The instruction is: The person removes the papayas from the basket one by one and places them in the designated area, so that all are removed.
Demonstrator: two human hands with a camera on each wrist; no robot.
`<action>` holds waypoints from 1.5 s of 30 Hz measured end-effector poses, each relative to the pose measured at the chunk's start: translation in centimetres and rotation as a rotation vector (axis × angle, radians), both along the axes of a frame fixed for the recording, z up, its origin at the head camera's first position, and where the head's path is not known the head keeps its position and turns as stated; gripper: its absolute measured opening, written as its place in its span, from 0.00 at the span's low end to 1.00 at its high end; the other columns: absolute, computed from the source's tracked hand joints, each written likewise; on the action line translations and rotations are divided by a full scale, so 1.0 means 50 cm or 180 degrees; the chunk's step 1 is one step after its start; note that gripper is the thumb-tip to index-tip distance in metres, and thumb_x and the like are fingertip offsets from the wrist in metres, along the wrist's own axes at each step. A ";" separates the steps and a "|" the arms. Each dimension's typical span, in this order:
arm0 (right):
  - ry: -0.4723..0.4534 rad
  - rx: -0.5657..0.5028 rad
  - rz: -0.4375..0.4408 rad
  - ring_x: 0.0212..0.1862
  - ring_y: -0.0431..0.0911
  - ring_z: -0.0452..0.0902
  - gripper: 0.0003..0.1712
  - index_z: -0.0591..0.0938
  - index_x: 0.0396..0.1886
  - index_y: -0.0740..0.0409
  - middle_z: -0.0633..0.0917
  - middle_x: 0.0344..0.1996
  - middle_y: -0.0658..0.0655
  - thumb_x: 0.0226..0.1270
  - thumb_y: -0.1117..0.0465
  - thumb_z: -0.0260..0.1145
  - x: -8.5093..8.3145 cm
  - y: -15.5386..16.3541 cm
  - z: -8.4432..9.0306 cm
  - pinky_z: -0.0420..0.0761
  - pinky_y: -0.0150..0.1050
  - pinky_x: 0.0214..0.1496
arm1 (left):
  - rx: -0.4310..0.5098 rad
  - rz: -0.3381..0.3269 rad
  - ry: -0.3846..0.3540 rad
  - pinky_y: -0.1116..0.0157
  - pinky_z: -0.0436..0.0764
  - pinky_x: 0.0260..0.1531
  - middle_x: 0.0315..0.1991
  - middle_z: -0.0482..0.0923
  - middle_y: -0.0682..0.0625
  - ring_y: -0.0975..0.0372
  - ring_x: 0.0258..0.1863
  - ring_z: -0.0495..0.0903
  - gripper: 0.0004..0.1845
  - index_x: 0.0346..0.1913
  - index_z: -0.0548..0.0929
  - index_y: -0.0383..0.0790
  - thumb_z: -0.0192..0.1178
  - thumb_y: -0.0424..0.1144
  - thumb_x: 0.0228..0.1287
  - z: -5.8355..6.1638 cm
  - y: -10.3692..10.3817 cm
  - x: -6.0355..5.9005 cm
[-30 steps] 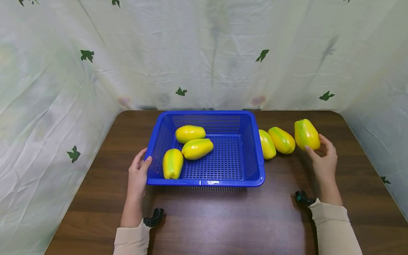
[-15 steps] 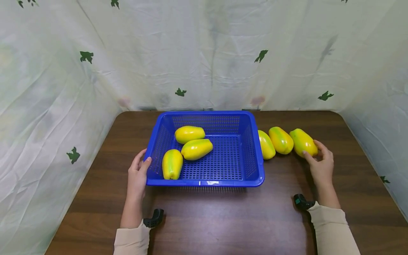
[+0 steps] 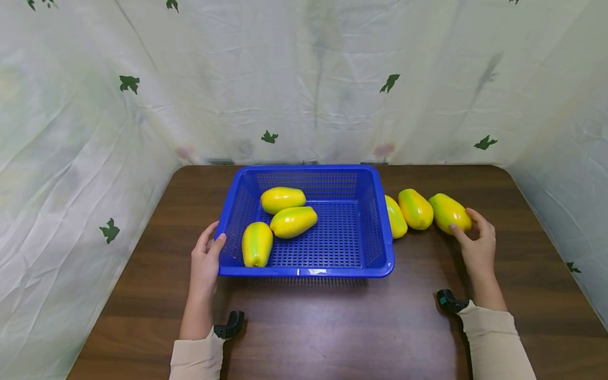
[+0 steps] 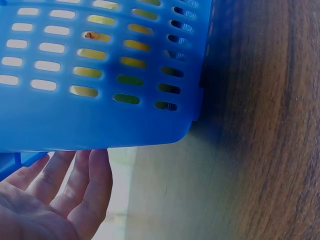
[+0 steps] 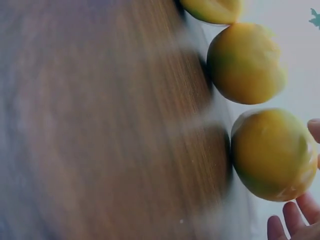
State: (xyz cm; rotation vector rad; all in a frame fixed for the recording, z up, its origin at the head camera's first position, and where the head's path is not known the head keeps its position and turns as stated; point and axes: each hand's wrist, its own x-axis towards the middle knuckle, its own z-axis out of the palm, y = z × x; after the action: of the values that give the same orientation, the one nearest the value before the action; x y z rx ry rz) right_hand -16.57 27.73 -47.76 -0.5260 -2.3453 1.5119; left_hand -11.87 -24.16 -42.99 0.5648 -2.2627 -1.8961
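A blue plastic basket (image 3: 304, 273) with perforated walls stands mid-table; three glossy yellow-green papayas lie inside, one of them near its front left corner (image 3: 257, 245). My left hand (image 3: 207, 256) grips the basket's left side, thumb over the rim and fingers against the outer wall, as the left wrist view also shows. To the right, three more papayas form a row on the table. My right hand (image 3: 480, 244) holds the outermost papaya (image 3: 450, 214) between thumb and fingers. Beside it lie the middle papaya (image 3: 415, 209) and another papaya (image 3: 396, 217), partly hidden by the basket.
The brown wooden table (image 3: 332, 327) has its back edge close behind the basket. A pale cloth backdrop (image 3: 323, 79) with green leaf shapes surrounds it. Each wrist wears a black camera mount, such as the left mount (image 3: 230, 324).
My right hand has brought the outermost papaya down and leftward from a raised, more upright pose to lie beside the row. The other two have shifted slightly left. My left hand stays put.
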 end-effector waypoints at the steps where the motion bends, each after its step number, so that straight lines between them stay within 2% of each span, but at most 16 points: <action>1: 0.0020 -0.0007 -0.0009 0.50 0.41 0.60 0.30 0.67 0.63 0.49 0.62 0.57 0.53 0.61 0.55 0.62 0.000 -0.001 0.001 0.65 0.28 0.49 | -0.0008 0.0005 0.0001 0.72 0.77 0.34 0.50 0.71 0.43 0.57 0.40 0.74 0.24 0.64 0.64 0.52 0.48 0.50 0.66 0.000 0.000 0.000; 5: 0.0151 -0.0070 -0.0057 0.52 0.44 0.60 0.29 0.68 0.62 0.50 0.62 0.56 0.53 0.61 0.56 0.62 0.000 -0.004 0.010 0.64 0.33 0.53 | -0.0012 0.0013 0.0010 0.72 0.77 0.34 0.48 0.71 0.43 0.58 0.38 0.74 0.24 0.64 0.64 0.52 0.48 0.49 0.66 0.001 0.001 0.000; 11: 0.0384 -0.0116 -0.0104 0.58 0.47 0.57 0.28 0.69 0.61 0.52 0.62 0.57 0.53 0.61 0.58 0.62 0.004 -0.008 0.030 0.52 0.38 0.61 | 0.0002 -0.0001 0.0012 0.71 0.77 0.34 0.48 0.71 0.43 0.57 0.38 0.75 0.24 0.64 0.64 0.52 0.48 0.50 0.66 0.003 0.002 -0.001; 15: 0.0519 -0.0090 -0.0103 0.59 0.47 0.56 0.27 0.70 0.60 0.51 0.63 0.58 0.52 0.60 0.60 0.63 0.004 -0.008 0.041 0.50 0.41 0.63 | -0.0025 -0.0009 0.0002 0.71 0.77 0.34 0.49 0.71 0.43 0.57 0.39 0.74 0.24 0.64 0.64 0.53 0.48 0.50 0.66 0.005 0.002 0.000; 19: 0.0637 -0.0038 -0.0081 0.60 0.45 0.55 0.26 0.70 0.60 0.51 0.64 0.57 0.52 0.60 0.62 0.63 0.005 -0.009 0.056 0.51 0.39 0.63 | -0.0011 -0.0018 0.0024 0.72 0.77 0.34 0.49 0.71 0.42 0.57 0.39 0.74 0.24 0.64 0.64 0.52 0.48 0.50 0.66 0.005 0.003 0.000; 23: 0.0700 0.0057 -0.0026 0.61 0.43 0.55 0.27 0.70 0.60 0.49 0.64 0.58 0.50 0.60 0.62 0.62 0.003 -0.011 0.092 0.51 0.35 0.63 | 0.0039 -0.0033 0.0052 0.71 0.77 0.34 0.49 0.70 0.41 0.58 0.38 0.75 0.24 0.64 0.64 0.51 0.48 0.49 0.66 0.004 0.003 -0.001; 27: 0.0835 0.0219 0.0078 0.61 0.43 0.54 0.28 0.69 0.61 0.49 0.64 0.59 0.49 0.60 0.62 0.62 -0.006 -0.013 0.127 0.49 0.35 0.63 | 0.0045 -0.0022 0.0052 0.71 0.77 0.34 0.48 0.71 0.42 0.59 0.37 0.75 0.24 0.64 0.64 0.51 0.48 0.49 0.66 0.004 0.003 -0.001; 36: 0.1381 0.0422 0.0416 0.59 0.41 0.57 0.30 0.70 0.60 0.52 0.67 0.57 0.48 0.56 0.66 0.66 -0.020 -0.041 0.181 0.52 0.34 0.62 | 0.0019 -0.0016 0.0032 0.72 0.77 0.35 0.50 0.70 0.43 0.57 0.39 0.74 0.24 0.64 0.64 0.51 0.48 0.49 0.66 0.000 0.001 -0.001; 41: 0.1589 0.0391 0.0655 0.59 0.42 0.57 0.32 0.70 0.60 0.56 0.66 0.56 0.48 0.54 0.70 0.66 -0.027 -0.072 0.208 0.52 0.34 0.64 | 0.0003 -0.0013 0.0023 0.72 0.77 0.34 0.49 0.70 0.43 0.57 0.38 0.74 0.24 0.64 0.64 0.51 0.48 0.49 0.66 0.000 0.001 0.000; 45: 0.1744 0.0284 0.0881 0.58 0.44 0.58 0.31 0.69 0.59 0.62 0.66 0.55 0.50 0.53 0.73 0.65 -0.026 -0.116 0.246 0.53 0.35 0.64 | -0.0028 -0.0008 0.0009 0.72 0.77 0.34 0.48 0.71 0.43 0.57 0.38 0.74 0.24 0.64 0.64 0.51 0.48 0.50 0.66 0.000 0.001 0.001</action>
State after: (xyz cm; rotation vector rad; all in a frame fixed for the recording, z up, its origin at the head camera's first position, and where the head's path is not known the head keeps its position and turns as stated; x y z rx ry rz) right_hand -17.88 21.94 -35.46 0.2264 -2.0839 1.4212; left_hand -11.81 -24.12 -42.98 0.5579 -2.2698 -1.8860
